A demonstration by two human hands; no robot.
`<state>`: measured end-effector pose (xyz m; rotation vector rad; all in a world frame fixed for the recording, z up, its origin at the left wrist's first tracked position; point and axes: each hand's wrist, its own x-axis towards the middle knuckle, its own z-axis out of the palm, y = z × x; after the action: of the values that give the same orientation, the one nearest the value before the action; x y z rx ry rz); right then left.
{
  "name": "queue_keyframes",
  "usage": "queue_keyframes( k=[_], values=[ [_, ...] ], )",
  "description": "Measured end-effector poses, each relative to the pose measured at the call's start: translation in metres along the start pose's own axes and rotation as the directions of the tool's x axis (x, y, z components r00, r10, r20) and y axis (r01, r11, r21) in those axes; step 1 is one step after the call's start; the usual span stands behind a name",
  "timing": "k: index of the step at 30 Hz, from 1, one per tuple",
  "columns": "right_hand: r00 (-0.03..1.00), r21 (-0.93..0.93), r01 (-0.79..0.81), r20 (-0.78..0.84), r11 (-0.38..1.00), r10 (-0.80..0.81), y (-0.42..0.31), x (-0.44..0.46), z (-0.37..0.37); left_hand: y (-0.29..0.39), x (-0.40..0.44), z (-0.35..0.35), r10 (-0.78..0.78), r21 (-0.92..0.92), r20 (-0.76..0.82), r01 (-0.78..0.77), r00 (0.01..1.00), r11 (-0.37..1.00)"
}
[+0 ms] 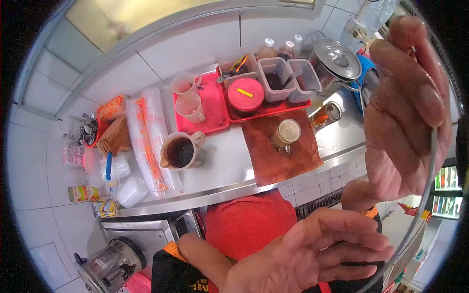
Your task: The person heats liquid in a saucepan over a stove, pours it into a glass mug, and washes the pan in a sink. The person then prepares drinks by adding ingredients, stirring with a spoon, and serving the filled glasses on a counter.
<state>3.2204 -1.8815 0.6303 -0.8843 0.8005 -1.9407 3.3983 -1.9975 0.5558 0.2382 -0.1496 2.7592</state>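
Close to the camera at the right, my right hand (pixel 408 112) is raised with its fingers bent around a thin grey cable (pixel 424 195). The cable curves down past the fingertips of my left hand (pixel 303 254). That hand is palm up at the bottom, its fingers stretched out and holding nothing. Beyond the hands, a glass mug (pixel 287 134) with a creamy brown drink stands on a brown cloth (pixel 273 163) on the steel counter (pixel 224 161). To its right a drinking glass (pixel 326 115) lies on its side or strongly tilted.
A plastic jug (pixel 183 152) holds dark liquid. Red trays (pixel 210 110) carry clear jugs, tubs and a pink-lidded container (pixel 245 96). A lidded steel pot (pixel 337 61) stands at the back right. Rolled plastic packs (pixel 149 139) lie left. A blender jar (pixel 110 268) is below the counter.
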Motion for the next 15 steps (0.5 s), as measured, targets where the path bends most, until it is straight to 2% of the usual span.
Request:
queue_keyframes(
  k=[2,7,8,9,10,11,12,13,14,15],
  values=[
    [0.997,0.007,-0.071,0.039,0.997,0.070,0.001,0.004,-0.001,0.004,-0.004,-0.002,-0.013,0.001,-0.025,0.013,1.000,1.000],
    [0.996,0.017,0.085,-0.030,0.996,-0.085,0.020,0.016,-0.018,0.020,-0.024,-0.015,-0.070,0.015,-0.125,0.072,0.990,0.997],
    [0.993,0.015,0.113,-0.042,0.993,-0.113,0.024,0.018,-0.022,0.026,-0.031,-0.027,-0.003,0.107,-0.213,0.026,0.977,0.994],
    [0.969,-0.002,0.204,-0.143,0.979,-0.202,0.037,0.022,-0.024,0.034,-0.038,-0.038,0.076,0.202,-0.289,-0.017,0.954,0.979],
    [0.975,0.022,0.204,-0.099,0.979,-0.201,0.041,0.027,-0.040,0.044,-0.046,-0.046,0.161,0.282,-0.396,-0.048,0.904,0.958],
    [0.911,0.008,0.343,-0.247,0.939,-0.331,0.057,0.032,-0.053,0.056,-0.056,-0.053,0.255,0.363,-0.491,-0.070,0.833,0.929],
    [0.798,-0.195,0.382,-0.424,0.904,-0.428,0.063,0.038,-0.075,0.067,-0.068,-0.063,0.349,0.439,-0.477,-0.126,0.807,0.890],
    [0.616,-0.438,0.330,-0.571,0.836,-0.542,0.072,0.052,-0.088,0.080,-0.081,-0.072,0.444,0.516,-0.453,-0.179,0.773,0.838],
    [0.589,-0.529,0.335,-0.529,0.780,-0.611,0.082,0.060,-0.119,0.094,-0.095,-0.079,0.477,0.528,-0.447,-0.207,0.757,0.824],
    [0.485,-0.704,0.210,-0.528,0.679,-0.697,0.096,0.072,-0.136,0.109,-0.109,-0.083,0.570,0.622,-0.433,-0.226,0.698,0.750]
  ],
)
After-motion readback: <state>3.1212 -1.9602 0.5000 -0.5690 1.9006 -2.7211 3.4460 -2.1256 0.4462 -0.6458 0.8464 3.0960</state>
